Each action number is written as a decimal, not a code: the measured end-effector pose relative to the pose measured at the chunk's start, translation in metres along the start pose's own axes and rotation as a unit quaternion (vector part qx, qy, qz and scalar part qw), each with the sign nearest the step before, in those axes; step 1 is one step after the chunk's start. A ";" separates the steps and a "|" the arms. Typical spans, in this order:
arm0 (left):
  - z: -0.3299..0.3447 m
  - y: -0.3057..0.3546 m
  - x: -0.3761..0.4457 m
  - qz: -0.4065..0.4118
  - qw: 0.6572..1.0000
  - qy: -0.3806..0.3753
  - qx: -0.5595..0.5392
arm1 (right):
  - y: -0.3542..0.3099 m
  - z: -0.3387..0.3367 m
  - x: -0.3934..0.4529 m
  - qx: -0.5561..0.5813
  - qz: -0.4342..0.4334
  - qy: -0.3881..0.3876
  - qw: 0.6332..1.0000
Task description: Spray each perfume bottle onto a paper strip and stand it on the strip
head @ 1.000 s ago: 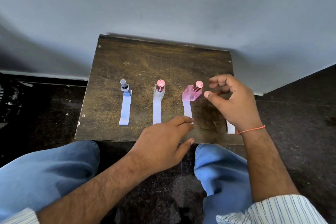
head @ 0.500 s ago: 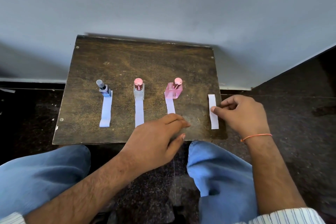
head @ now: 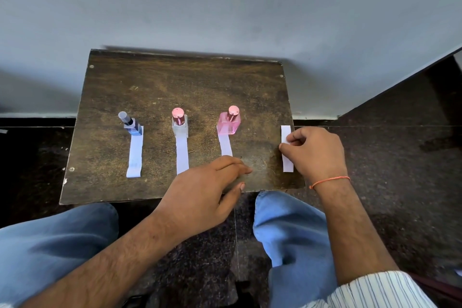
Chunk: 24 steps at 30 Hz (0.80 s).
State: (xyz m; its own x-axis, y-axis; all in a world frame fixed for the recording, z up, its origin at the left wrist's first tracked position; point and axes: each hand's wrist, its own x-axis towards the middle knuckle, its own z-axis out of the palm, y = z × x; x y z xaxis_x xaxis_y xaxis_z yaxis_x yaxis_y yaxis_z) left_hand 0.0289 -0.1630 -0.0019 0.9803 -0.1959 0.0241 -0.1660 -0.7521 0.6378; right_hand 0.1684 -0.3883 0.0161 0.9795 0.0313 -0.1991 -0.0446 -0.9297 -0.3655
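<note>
Three perfume bottles [head: 179, 121] are stood on strips mid-tabletop. A bare fourth strip [head: 286, 147] at the right edge is pinched by the right hand [head: 316, 151]; the left hand [head: 202, 195] is rested open, holding nothing, at the front edge.

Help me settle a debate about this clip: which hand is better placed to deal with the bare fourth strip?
Right. The right hand already has its fingertips on the fourth paper strip at the table's right edge. The left hand rests at the near edge, by the pink bottle's strip.
</note>
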 end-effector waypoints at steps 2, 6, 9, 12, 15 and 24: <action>-0.001 -0.001 -0.001 -0.001 1.000 0.000 0.000 | -0.001 0.000 0.000 0.005 -0.003 0.000 1.000; -0.004 -0.001 -0.002 0.003 1.000 -0.002 0.004 | -0.005 0.002 0.000 0.004 -0.013 0.002 1.000; -0.005 -0.001 -0.002 0.002 1.000 -0.001 0.005 | -0.007 0.003 0.000 0.003 -0.015 0.003 1.000; -0.007 -0.002 -0.003 0.000 1.000 -0.002 0.004 | -0.006 0.004 0.001 0.003 -0.016 0.004 1.000; -0.007 -0.002 -0.003 0.003 1.000 0.003 0.009 | -0.006 0.003 0.000 0.007 -0.016 0.003 1.000; -0.023 -0.004 -0.015 0.012 0.999 0.034 0.020 | -0.027 0.003 -0.031 0.051 -0.125 0.094 0.986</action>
State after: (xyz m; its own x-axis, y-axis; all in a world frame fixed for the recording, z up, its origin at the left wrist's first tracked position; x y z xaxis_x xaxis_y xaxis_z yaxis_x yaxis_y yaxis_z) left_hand 0.0178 -0.1423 0.0130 0.9806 -0.1727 0.0925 -0.1931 -0.7728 0.6046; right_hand 0.1387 -0.3634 0.0296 0.9811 0.1770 0.0778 0.1927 -0.8599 -0.4727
